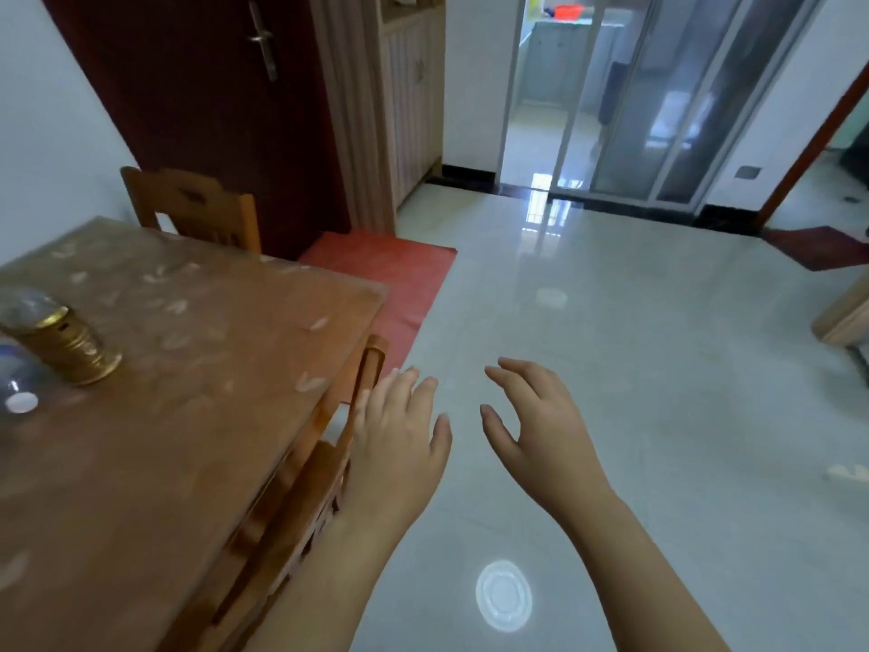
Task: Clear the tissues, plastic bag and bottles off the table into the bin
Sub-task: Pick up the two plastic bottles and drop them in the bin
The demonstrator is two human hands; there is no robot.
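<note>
Item: my left hand and right hand, both empty, fingers loosely spread, over the floor just off the table edge. Item: gold-necked bottle and clear bottle (white cap), far to my left on the table; my left hand is nearer. The gold one's axis is possibly tilted, but it is blurred. Bin: unseen.

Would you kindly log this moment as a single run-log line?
left hand: open, empty, beside table | right hand: open, empty, over floor | gold-capped bottle: on table, untouched
</note>
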